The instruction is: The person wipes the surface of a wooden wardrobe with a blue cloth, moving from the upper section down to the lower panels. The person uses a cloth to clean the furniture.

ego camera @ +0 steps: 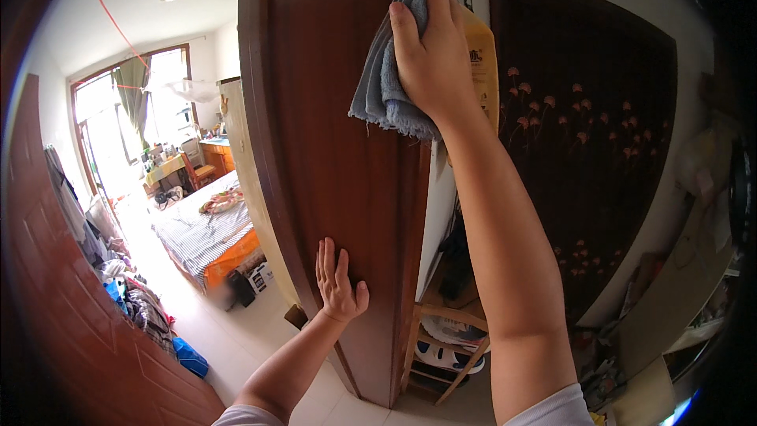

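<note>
Raised high on the right, my right hand (434,59) grips a folded blue-grey cloth (390,86) with frayed edges. The cloth lies against the upper part of a dark red-brown wooden door frame (343,177), near its right edge. Lower down, my left hand (340,284) rests on the same wood with its fingers apart and nothing held. Partly hidden behind my right hand is a yellow container (482,65) bearing writing.
At left, a red-brown panelled door (89,284) stands ajar beside a room with a bed (204,236). Piled clothes (145,307) and a blue bag (190,358) lie near the door. A wooden rack (443,355) holds shoes right of the frame. Behind hangs a dark flower-patterned panel (579,183).
</note>
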A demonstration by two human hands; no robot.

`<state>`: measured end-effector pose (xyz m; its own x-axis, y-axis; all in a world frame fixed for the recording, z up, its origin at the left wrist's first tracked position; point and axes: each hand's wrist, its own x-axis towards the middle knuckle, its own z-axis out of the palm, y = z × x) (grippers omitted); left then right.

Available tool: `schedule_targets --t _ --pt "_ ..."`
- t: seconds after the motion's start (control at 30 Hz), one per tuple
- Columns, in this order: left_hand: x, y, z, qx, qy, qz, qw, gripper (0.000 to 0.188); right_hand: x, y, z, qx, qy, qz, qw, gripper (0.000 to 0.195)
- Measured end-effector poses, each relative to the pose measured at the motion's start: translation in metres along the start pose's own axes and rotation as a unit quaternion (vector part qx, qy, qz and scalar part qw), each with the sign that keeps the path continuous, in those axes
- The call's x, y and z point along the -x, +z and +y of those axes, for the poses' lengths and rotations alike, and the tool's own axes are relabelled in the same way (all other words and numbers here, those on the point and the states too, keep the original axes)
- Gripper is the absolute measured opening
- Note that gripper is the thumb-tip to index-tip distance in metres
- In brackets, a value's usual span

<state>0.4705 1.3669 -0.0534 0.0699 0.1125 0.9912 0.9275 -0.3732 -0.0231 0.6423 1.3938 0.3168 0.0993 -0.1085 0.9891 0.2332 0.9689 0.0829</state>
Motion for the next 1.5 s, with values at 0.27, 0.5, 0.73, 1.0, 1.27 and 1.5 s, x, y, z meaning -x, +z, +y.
schedule_targets --t 0.27,0.5,0.73,1.0,1.27,1.5 --pt "-0.001 0.001 0.002 -0.001 -0.006 0.003 1.000 0.065 0.019 0.009 0.013 0.132 -0.058 0.011 0.989 0.060" --pt "0.000 0.000 0.000 -0.010 -0.006 0.001 1.000 0.065 0.037 -0.001 -0.004 0.147 -0.072 -0.024 0.986 0.058" --pt "-0.003 -0.003 0.003 -0.007 -0.006 -0.003 1.000 0.066 0.077 -0.013 -0.010 0.148 -0.060 -0.062 0.985 0.060" --pt "-0.004 -0.004 0.003 0.000 -0.007 -0.007 1.000 0.066 0.120 -0.028 -0.028 0.190 -0.012 -0.147 0.971 0.059" --pt "-0.005 -0.004 0.002 -0.005 0.001 0.002 1.000 0.064 0.058 -0.005 0.003 0.112 -0.081 -0.057 0.989 0.063" --pt "-0.003 -0.002 0.002 -0.002 0.002 0.005 1.000 0.063 0.023 0.000 0.027 -0.006 -0.040 -0.048 0.998 0.068"
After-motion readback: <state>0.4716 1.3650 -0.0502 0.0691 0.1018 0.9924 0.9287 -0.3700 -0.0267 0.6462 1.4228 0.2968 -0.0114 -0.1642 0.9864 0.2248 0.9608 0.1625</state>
